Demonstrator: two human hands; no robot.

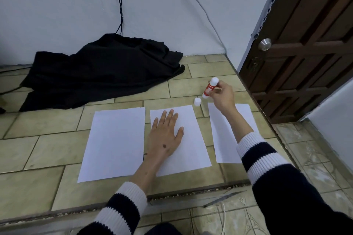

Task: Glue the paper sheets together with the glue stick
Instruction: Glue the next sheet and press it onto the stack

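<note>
Now right hand holding glue stick, left hand flat

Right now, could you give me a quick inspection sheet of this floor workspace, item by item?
Surface: tiled floor, raised above a lower step.
Job's things: three paper sheets, left, middle, right, lying apart; glue stick; its cap off, standing on the floor.
Clutter: black cloth heaped by the wall.
Hands: left hand flat on the middle sheet; right hand holds the glue stick in the air.
Cables: black cables down the wall; white cord on the lower floor.
Surroundings: brown door, white wall.
</note>
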